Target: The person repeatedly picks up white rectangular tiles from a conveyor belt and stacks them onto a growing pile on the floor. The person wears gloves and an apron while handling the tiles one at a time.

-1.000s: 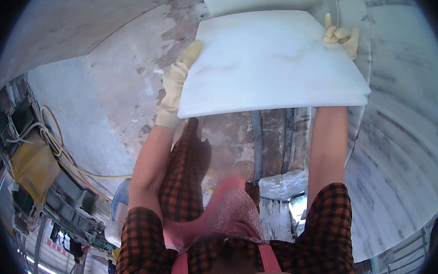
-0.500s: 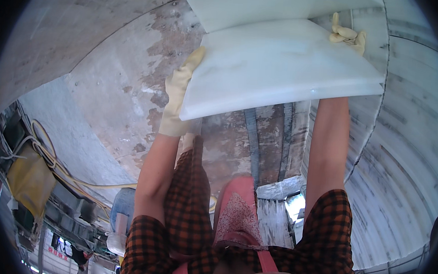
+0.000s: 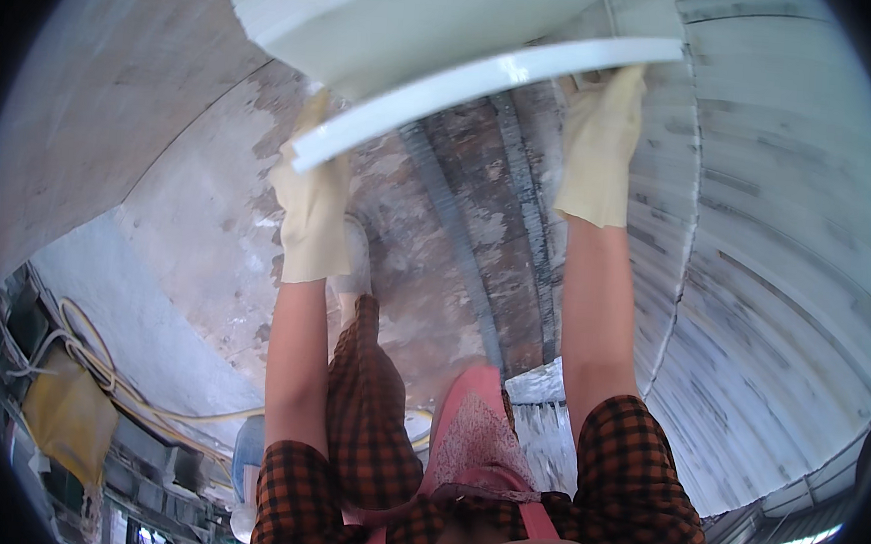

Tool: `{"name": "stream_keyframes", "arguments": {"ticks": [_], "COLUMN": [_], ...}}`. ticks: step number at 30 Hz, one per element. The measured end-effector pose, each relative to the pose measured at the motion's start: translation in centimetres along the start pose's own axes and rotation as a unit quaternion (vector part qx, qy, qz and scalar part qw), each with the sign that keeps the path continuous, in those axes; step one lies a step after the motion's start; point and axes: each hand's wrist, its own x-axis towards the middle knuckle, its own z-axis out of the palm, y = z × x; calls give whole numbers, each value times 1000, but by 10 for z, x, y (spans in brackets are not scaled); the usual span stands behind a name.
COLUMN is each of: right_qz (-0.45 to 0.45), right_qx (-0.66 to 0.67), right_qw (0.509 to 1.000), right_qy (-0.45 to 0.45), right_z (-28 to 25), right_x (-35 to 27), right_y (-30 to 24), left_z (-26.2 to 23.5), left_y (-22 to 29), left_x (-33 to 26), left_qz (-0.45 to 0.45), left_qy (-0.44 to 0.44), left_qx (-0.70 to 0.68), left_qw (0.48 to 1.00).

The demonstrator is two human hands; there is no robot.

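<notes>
A pale white slab (image 3: 487, 78) is held out in front of me, with its long thin edge facing me. My left hand (image 3: 310, 200), in a cream rubber glove, is closed around the slab's left end, thumb up. My right hand (image 3: 603, 143), gloved the same way, grips it from below near the right end. Some of the right fingers are hidden by the slab. Just beyond it is a larger pale white mass (image 3: 400, 31) with a ridged left side; whether the slab touches it I cannot tell.
Under the slab lies a worn brown surface with peeling patches (image 3: 259, 221) and two dark strips (image 3: 458, 233). On the right curves a streaked whitish panel (image 3: 783, 293). Yellow hoses (image 3: 148, 409) and a yellow cloth-like piece (image 3: 70, 414) are at the lower left.
The slab has tipped, so its broad face has given way to its edge. My right hand has moved from on top of it to beneath, and my view has shifted.
</notes>
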Motion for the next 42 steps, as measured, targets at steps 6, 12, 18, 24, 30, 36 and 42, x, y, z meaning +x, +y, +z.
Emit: {"name": "stream_keyframes", "arguments": {"ticks": [6, 12, 18, 24, 30, 36, 42], "right_qz": [-40, -34, 169, 237, 394, 375, 373], "right_qx": [-36, -60, -57, -8, -71, -57, -332], "right_qw": [995, 993, 980, 956, 902, 911, 852], "right_qy": [-79, -99, -92, -173, -163, -159, -160], "right_z": [11, -6, -59, -116, -188, -216, -306], "right_x": [17, 17, -5, -30, -111, -159, -205], "right_y": [5, 13, 70, 85, 49, 24, -21], "left_z": [-19, -12, 40, 73, 73, 77, 22], "left_y": [10, -5, -44, -42, -28, -19, -84], "left_x": [31, 33, 40, 68, 73, 60, -6], "left_qz": [-22, -48, -217, -215, 18, -178, -10], "left_qy": [-57, -82, -43, -2, -57, 83, 114], "left_qx": [226, -187, -761, -723, -130, -590, -47], "left_qw": [972, 978, 610, 656, 990, 783, 992]}}
